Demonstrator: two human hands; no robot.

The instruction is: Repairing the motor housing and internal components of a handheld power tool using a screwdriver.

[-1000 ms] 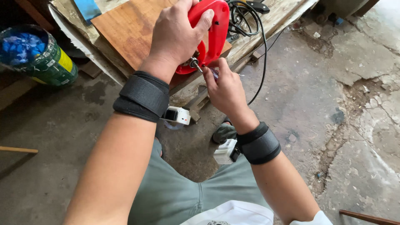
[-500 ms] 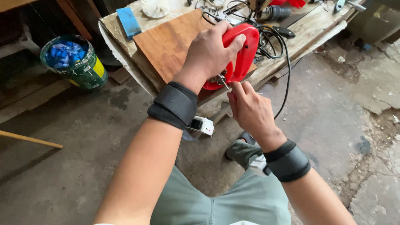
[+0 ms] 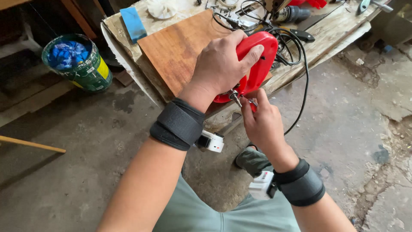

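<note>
Nearest me, my right hand pinches its fingertips together on a small metal part at the red tool's lower end. That glossy red plastic housing lies at the wooden bench's front edge, long axis running up-right away from me. My left hand wraps over it, fingers clamped.

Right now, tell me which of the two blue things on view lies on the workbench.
The flat blue block at the bench's back left corner, beside the wooden board. The other blue stuff is crumpled inside the green bucket on the floor.
</note>
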